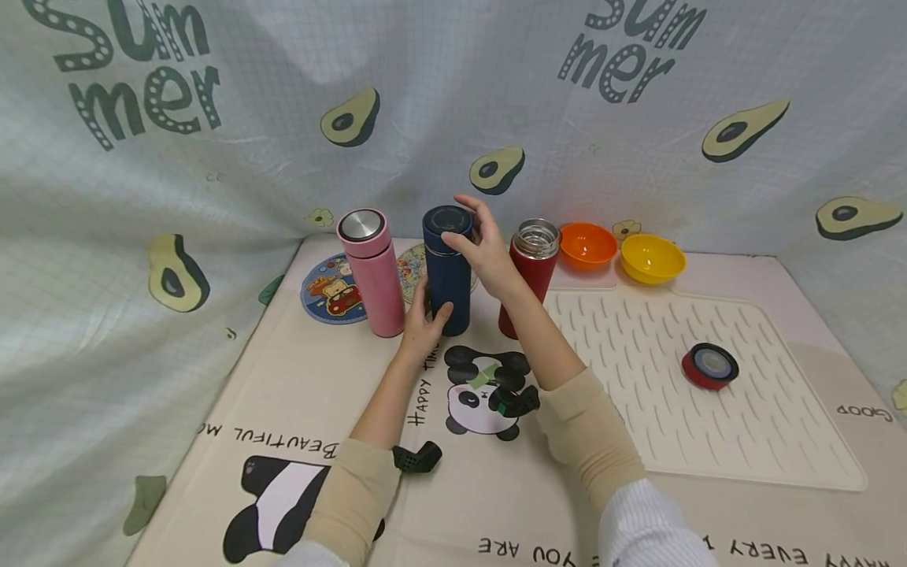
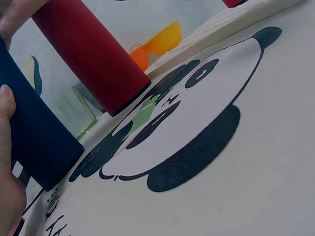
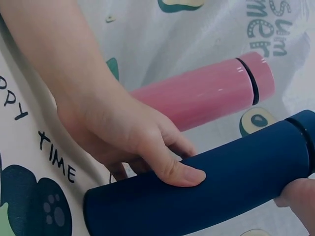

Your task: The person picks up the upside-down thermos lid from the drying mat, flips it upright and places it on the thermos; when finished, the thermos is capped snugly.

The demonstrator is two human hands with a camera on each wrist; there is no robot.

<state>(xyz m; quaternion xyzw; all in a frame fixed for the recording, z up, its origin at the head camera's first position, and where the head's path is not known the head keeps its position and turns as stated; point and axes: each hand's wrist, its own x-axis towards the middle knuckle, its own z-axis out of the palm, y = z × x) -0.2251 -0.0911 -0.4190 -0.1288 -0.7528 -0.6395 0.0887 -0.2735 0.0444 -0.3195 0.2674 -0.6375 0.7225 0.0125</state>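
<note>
A dark blue thermos (image 1: 449, 287) stands upright on the panda-print mat with its lid on. My left hand (image 1: 423, 327) grips its lower body, thumb in front and fingers going round behind. At the top, my right hand (image 1: 485, 248) spans the blue lid (image 1: 448, 220), with the thumb on the near side and a finger raised above the rim. To the left stands a closed pink thermos (image 1: 377, 283), also seen behind the left hand in the right wrist view. A red thermos (image 1: 531, 272) without its lid stands to the right, its steel mouth showing.
A red lid (image 1: 710, 366) lies on the cream drying mat (image 1: 751, 433) at the right. Behind that mat are an orange bowl (image 1: 588, 246) and a yellow bowl (image 1: 653, 259). A round blue picture mat (image 1: 329, 295) lies by the pink thermos. Avocado-print cloth hangs behind.
</note>
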